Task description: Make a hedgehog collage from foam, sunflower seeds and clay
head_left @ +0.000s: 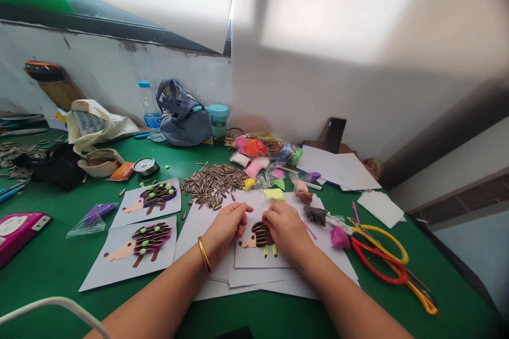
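Note:
A clay hedgehog (260, 235) lies on white paper (254, 260) in front of me, with a brown body, a peach face and yellow-green legs. Striped sunflower seeds stand in its back. My right hand (287, 226) rests over the hedgehog's rear, its fingers pinched together at the body; what they hold is hidden. Left of the face, my left hand (228, 223) is curled closed, with something small and dark showing among the fingers. Behind both hands spreads a pile of sunflower seeds (212, 183). Yellow clay (274, 195) sits just beyond my right hand.
Two finished-looking hedgehog pictures, an upper one (153, 198) and a lower one (137, 249), lie at left. Scissors (384, 270) with red and yellow handles are at right. Bagged coloured clay (254, 146), a blue-lidded cup (218, 124) and a bag (185, 122) stand toward the wall.

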`<state>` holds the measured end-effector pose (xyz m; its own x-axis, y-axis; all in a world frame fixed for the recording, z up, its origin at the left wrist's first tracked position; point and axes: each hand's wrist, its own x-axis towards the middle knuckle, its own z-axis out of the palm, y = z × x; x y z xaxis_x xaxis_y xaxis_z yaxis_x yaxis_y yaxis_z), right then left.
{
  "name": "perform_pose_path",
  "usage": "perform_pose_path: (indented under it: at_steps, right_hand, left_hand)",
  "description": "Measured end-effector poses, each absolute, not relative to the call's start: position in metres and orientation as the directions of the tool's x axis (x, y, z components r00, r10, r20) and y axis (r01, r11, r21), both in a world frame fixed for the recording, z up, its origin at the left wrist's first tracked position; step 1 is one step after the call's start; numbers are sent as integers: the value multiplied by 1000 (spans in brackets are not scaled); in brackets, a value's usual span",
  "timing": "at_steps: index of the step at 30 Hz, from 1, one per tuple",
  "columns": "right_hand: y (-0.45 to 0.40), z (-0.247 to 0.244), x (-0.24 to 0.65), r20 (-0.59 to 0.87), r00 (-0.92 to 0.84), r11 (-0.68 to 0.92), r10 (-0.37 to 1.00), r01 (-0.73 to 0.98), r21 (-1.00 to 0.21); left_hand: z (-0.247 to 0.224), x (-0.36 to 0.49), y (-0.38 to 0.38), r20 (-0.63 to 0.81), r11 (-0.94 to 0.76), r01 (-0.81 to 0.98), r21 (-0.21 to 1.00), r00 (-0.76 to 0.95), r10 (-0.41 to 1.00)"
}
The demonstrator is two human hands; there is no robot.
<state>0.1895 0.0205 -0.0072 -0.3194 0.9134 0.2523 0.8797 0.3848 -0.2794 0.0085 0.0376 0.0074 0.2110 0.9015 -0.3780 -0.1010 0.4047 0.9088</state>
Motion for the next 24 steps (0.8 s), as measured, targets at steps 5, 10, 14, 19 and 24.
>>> perform_pose_path:
  at_steps: [5,10,14,19,24]
  right_hand:
    - [21,-7,187,260,-329,393,908,883,-257]
    - [21,-6,187,255,-342,403,904,881,-249]
    - [19,-7,189,266,-341,412,901,864,-288]
    - [17,-7,196,275,-339,422,900,836,-350]
    - [13,4,196,363,-308,457,879,757,-466]
  left_hand:
    - [6,9,37,-369,396,-101,913,212,905]
    - [9,8,36,-375,403,-105,909,214,902]
    - [13,7,36,-388,418,-125,900,210,898]
    - [19,4,35,-411,449,-152,880,226,883]
    - [23,3,31,-381,449,-164,878,330,864]
